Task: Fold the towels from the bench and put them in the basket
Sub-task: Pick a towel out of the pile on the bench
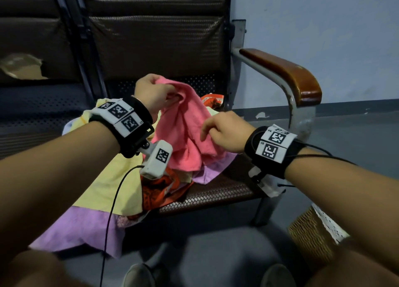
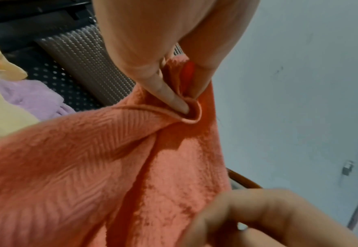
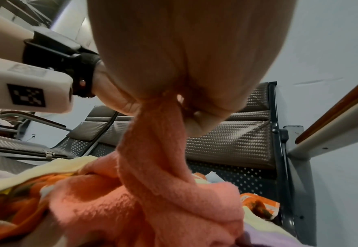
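A pink towel [image 1: 185, 133] hangs lifted above the pile on the bench seat [image 1: 218, 191]. My left hand [image 1: 169, 93] pinches its top corner; in the left wrist view a finger and thumb [image 2: 173, 98] nip the rolled hem of the towel [image 2: 85, 167]. My right hand [image 1: 206, 131] grips the towel's right edge lower down. From the right wrist, the right hand [image 3: 173, 103] is closed on a bunched strand of the towel [image 3: 152, 167]. Its lower part still lies on the pile. The woven basket [image 1: 311, 239] stands on the floor at the lower right.
Yellow [image 1: 112, 178], purple [image 1: 82, 226] and orange patterned [image 1: 159, 189] towels lie heaped on the seat, the purple one drooping over the front edge. A wooden armrest [image 1: 287, 73] on a metal frame bounds the seat's right side. My shoes show at the bottom.
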{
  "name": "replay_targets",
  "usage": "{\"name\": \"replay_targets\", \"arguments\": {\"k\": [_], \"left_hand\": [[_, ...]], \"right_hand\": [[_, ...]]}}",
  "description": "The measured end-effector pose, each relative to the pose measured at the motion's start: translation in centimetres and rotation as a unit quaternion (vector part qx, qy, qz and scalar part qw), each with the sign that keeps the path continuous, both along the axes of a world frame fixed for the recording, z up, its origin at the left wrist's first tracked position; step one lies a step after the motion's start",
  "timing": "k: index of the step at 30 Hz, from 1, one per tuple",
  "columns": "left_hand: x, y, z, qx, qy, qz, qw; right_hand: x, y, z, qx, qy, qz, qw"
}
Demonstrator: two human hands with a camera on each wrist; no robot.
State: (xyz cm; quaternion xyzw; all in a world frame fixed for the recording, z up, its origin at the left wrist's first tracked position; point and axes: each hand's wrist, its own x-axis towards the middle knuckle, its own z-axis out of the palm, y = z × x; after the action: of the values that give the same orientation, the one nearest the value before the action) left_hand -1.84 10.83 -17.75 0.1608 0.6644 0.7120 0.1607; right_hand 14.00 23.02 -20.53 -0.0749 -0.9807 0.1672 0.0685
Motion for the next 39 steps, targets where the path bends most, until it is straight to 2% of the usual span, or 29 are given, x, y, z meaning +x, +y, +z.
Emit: {"name": "replay_targets", "arguments": {"k": [2, 4, 8, 11, 14, 17, 20, 22, 24, 26, 28, 30, 32, 35, 39], "left_hand": [[1.0, 0.1, 0.1, 0.001, -0.007, -0.004, 1.0], [1.9, 0.4, 0.4, 0.011, -0.026, -0.026, 0.999], [3.2, 0.8, 1.1, -0.045, -0.034, -0.086, 0.995], [3.1, 0.8, 1.3, -0.096, 0.027, -0.092, 0.991], [2.8, 0.3, 1.1, -0.078, 0.056, -0.115, 0.989], [2.3, 0.0, 0.5, -0.047, 0.084, -0.102, 0.99], [1.4, -0.5, 0.0, -0.033, 0.096, -0.083, 0.991], [0.9, -0.9, -0.4, -0.079, 0.14, -0.064, 0.985], [0.4, -1.0, -0.7, -0.158, 0.207, -0.014, 0.965], [-0.2, -1.2, -0.6, -0.197, 0.247, 0.051, 0.947], [-0.7, -1.4, -0.6, -0.188, 0.24, 0.087, 0.948], [-0.8, -1.5, -0.8, -0.168, 0.205, 0.07, 0.962], [-0.8, -1.4, -1.2, -0.128, 0.146, 0.036, 0.98], [-0.6, -1.2, -1.3, -0.088, 0.098, 0.015, 0.991], [-1.9, -1.6, -2.0, -0.109, 0.094, 0.044, 0.989]], "right_hand": [[-0.3, -0.6, -0.4, -0.01, -0.017, -0.031, 0.999], [-1.0, -1.2, -0.6, -0.041, 0.006, -0.053, 0.998], [-2.8, -1.8, -0.5, -0.122, 0.062, -0.125, 0.983], [-3.7, -1.4, -0.7, -0.139, 0.09, -0.162, 0.973], [-3.9, -0.6, -0.9, -0.157, 0.113, -0.177, 0.965], [-4.0, -0.2, -1.3, -0.154, 0.147, -0.171, 0.962], [-4.2, 0.3, -1.1, -0.215, 0.194, -0.188, 0.939], [-4.3, 0.6, -0.8, -0.236, 0.215, -0.205, 0.925], [-4.2, 0.5, -0.7, -0.23, 0.22, -0.194, 0.928], [-3.9, 0.1, -0.9, -0.194, 0.214, -0.151, 0.945], [-3.5, 0.1, -1.3, -0.099, 0.171, -0.092, 0.976], [-3.3, 0.4, -1.7, -0.001, 0.099, -0.061, 0.993], [-3.0, 0.8, -2.3, 0.042, 0.036, -0.07, 0.996], [-2.4, 1.2, -2.8, 0.022, -0.023, -0.107, 0.994], [-2.3, 1.8, -2.3, -0.041, 0.003, -0.126, 0.991]]}}
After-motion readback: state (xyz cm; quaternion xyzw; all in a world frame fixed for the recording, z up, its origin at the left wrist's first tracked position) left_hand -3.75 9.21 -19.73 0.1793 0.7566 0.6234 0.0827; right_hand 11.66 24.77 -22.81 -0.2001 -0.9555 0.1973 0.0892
